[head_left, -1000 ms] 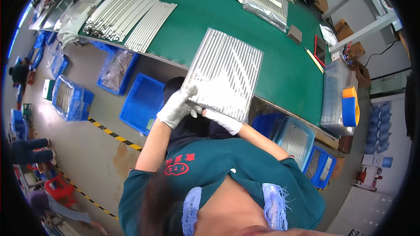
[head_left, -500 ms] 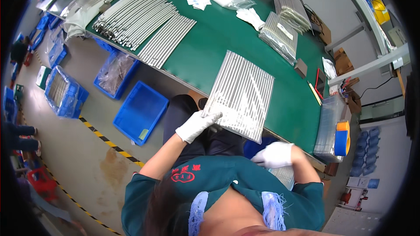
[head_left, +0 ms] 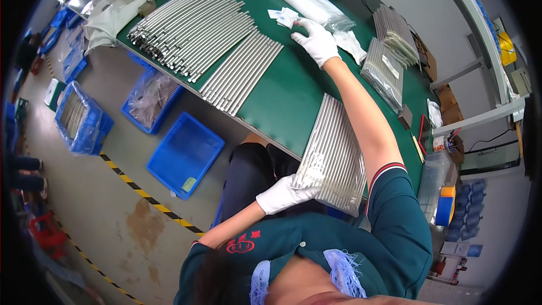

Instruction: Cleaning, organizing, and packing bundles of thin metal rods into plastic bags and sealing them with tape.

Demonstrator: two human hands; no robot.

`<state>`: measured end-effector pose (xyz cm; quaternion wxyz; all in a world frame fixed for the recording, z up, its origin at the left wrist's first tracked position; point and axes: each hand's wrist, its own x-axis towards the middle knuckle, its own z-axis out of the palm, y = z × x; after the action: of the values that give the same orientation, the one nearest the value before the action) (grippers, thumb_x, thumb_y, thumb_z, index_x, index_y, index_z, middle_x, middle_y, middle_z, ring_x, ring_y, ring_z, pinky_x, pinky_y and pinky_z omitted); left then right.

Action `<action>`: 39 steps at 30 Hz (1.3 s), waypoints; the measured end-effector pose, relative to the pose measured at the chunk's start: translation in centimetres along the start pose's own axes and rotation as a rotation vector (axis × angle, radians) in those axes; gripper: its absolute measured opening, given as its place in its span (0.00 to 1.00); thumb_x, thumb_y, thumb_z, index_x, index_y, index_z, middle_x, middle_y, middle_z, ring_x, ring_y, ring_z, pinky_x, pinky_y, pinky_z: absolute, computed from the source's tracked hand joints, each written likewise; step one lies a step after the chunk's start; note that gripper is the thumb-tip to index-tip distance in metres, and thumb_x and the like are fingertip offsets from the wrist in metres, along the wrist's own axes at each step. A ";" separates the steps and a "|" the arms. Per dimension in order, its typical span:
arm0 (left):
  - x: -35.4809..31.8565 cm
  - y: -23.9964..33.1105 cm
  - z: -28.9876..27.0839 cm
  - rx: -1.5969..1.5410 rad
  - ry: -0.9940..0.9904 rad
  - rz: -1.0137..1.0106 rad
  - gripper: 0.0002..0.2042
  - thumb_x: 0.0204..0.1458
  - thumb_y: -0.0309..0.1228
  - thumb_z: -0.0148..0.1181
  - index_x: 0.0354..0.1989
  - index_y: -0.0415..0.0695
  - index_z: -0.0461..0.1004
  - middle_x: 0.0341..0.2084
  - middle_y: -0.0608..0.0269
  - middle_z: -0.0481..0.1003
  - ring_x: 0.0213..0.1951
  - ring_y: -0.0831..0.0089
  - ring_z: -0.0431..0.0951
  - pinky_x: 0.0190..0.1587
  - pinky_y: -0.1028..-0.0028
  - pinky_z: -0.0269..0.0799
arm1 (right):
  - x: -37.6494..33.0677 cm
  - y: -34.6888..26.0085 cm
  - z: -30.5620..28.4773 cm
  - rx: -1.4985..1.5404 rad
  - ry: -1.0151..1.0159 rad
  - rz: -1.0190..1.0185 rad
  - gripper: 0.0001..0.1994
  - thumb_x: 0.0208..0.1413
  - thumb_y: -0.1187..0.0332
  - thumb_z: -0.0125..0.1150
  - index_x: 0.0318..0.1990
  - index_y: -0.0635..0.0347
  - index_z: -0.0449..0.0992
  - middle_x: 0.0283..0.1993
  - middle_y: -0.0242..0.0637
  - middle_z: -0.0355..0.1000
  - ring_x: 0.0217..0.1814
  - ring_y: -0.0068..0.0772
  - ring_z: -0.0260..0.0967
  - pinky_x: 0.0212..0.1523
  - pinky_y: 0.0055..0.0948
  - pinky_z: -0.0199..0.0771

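Seen from above, with clock positions read from the centre of the view, a person in a dark green shirt works at a green counter (head_left: 279,116). At 4 o'clock, a clear plastic bag of metal rods (head_left: 332,155) slants from the counter's edge over the lap. The white-gloved left hand (head_left: 287,195), between 5 and 6 o'clock, is closed on the bag's near left corner. The right hand (head_left: 317,44), also gloved, reaches out at 1 o'clock, thumb and fingers spread apart, a fingertip at the small white slips (head_left: 285,17) lying at 12; whether it grips one cannot be told. Loose metal rods (head_left: 195,28) lie in rows at 11 o'clock. More bagged rods (head_left: 385,73) sit at 2, and a blue plastic bin (head_left: 186,155) stands on the floor near 9.
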<state>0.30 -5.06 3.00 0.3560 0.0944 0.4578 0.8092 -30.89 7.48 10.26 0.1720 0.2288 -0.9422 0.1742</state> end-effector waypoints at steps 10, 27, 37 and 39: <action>-0.2 2.3 -0.9 0.113 -0.194 0.005 0.21 0.53 0.35 0.61 0.52 0.38 0.69 0.44 0.61 0.75 0.46 0.77 0.73 0.52 0.76 0.68 | 6.1 2.0 3.8 -0.050 -0.223 0.179 0.25 0.46 0.46 0.60 0.46 0.52 0.77 0.42 0.40 0.76 0.47 0.41 0.72 0.49 0.32 0.68; -0.1 0.5 -0.6 0.228 -0.087 0.034 0.22 0.53 0.39 0.60 0.52 0.37 0.69 0.45 0.58 0.76 0.47 0.73 0.75 0.52 0.75 0.68 | -1.9 -0.9 -9.9 -0.033 0.325 0.191 0.18 0.51 0.51 0.59 0.41 0.55 0.78 0.39 0.38 0.76 0.42 0.37 0.74 0.43 0.28 0.72; -0.4 0.0 0.6 0.061 0.217 0.068 0.17 0.55 0.30 0.58 0.50 0.35 0.70 0.44 0.64 0.75 0.46 0.79 0.72 0.51 0.78 0.66 | -21.1 -7.7 -20.9 -0.587 -0.029 0.324 0.09 0.47 0.62 0.60 0.27 0.58 0.77 0.27 0.42 0.72 0.31 0.44 0.71 0.34 0.36 0.71; -0.4 -0.6 0.8 0.060 0.321 0.094 0.18 0.55 0.31 0.57 0.51 0.35 0.70 0.44 0.63 0.75 0.46 0.79 0.72 0.51 0.78 0.66 | -21.3 -9.5 -19.1 -0.460 -0.281 0.546 0.18 0.52 0.50 0.54 0.29 0.56 0.78 0.32 0.44 0.75 0.35 0.44 0.74 0.37 0.35 0.72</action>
<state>1.28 -4.62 3.08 0.2372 -0.0041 0.5277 0.8156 -3.77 15.18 20.86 0.0351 -0.0535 -0.9973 -0.0353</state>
